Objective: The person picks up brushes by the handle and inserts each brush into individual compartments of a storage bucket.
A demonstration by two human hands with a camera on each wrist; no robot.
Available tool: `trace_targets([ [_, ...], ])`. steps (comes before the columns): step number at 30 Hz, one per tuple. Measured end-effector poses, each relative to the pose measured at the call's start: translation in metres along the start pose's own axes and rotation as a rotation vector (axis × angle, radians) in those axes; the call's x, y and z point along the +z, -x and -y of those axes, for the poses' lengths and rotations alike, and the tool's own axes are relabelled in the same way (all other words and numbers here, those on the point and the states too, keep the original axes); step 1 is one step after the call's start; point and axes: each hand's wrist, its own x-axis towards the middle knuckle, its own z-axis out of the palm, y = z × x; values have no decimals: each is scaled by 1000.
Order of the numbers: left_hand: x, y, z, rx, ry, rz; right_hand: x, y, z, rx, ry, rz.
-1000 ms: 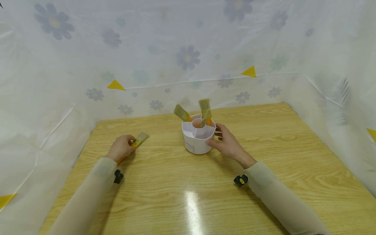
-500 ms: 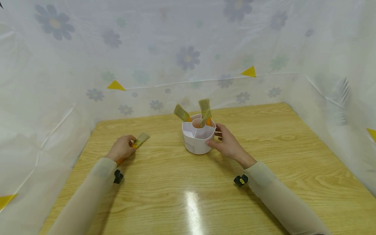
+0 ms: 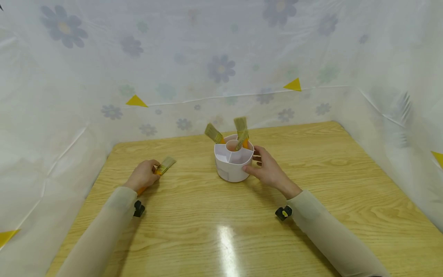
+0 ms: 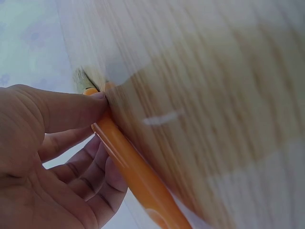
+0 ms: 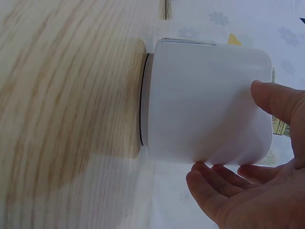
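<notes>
Paintbrush [image 3: 162,167] — orange handle, flat bristles — lies on the wooden table [image 3: 221,231], well left of the white holder [image 3: 233,161]. Left hand [image 3: 142,175] grips its handle, thumb and fingers curled round it. Right hand [image 3: 267,168] rests against the holder's right wall, fingers straight, touching. Two brushes [image 3: 228,132] already stand in the holder's far compartments. For clean handling — keep the holder steadied and lift the paintbrush by mid-handle, bristles upward.
</notes>
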Motion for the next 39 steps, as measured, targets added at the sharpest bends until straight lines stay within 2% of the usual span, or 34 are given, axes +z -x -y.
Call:
trace_targets([
  [10,0,1,-2,-7,-12,3,0,1,2,-14,0,-1],
  [20,2,2,-7,19,-14,-18,1,2,4,-11,11,-7],
  [33,5,1,-32,69,34,-44,1,1,0,-7,8,1],
  [39,5,4,-47,120,23,-70,1,0,0,-13,20,-4],
])
